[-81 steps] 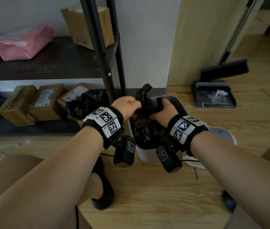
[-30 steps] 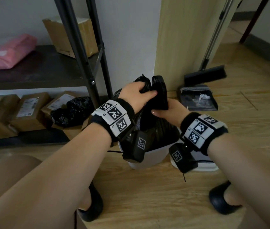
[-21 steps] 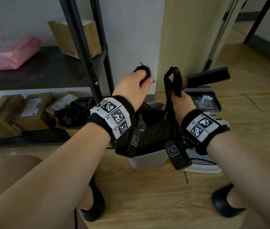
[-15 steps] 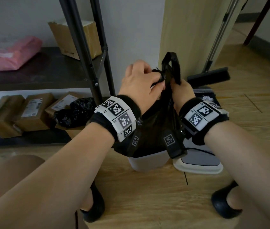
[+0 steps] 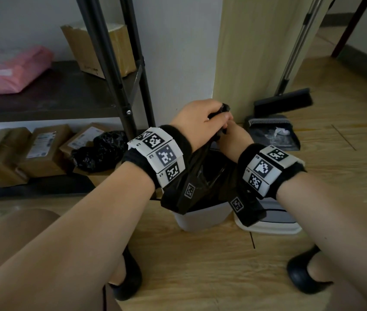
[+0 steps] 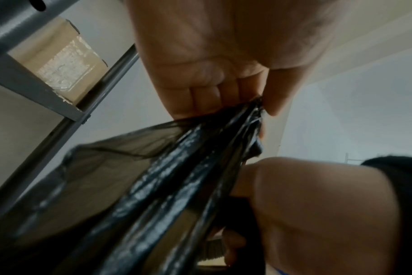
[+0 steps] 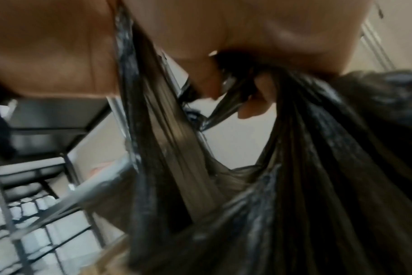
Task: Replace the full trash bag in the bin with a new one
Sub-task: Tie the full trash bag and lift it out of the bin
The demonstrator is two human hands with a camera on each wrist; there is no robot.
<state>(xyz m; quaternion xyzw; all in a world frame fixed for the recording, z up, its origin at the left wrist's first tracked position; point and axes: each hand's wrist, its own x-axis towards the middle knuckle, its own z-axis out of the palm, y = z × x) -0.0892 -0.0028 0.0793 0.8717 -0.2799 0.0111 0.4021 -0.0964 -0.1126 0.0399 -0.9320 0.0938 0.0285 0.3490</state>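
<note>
A full black trash bag (image 5: pixel 202 176) hangs half out of the small white bin (image 5: pixel 200 219) on the wooden floor. My left hand (image 5: pixel 197 122) grips the bunched top of the bag from above, a tuft sticking out past the knuckles. My right hand (image 5: pixel 234 139) sits just below and right of it, its fingers curled into the bag's handles. In the left wrist view the left fingers (image 6: pixel 207 100) and thumb pinch the gathered plastic (image 6: pixel 176 167). The blurred right wrist view has the right fingers (image 7: pixel 252 100) hooked through stretched bag strands (image 7: pixel 294 167).
The bin's lid (image 5: pixel 272 221) lies on the floor to its right. Behind stand a black metal shelf rack (image 5: pixel 115 70) with cardboard boxes (image 5: pixel 41 149) and a loose black bag (image 5: pixel 101 149), a dustpan (image 5: pixel 272 133) and a broom (image 5: pixel 283 102). My shoes (image 5: pixel 306 272) flank the bin.
The hands lifted the bag's handles up out of the bin, brought them together, then came down a little; the left hand now covers the gathered top above the right hand.
</note>
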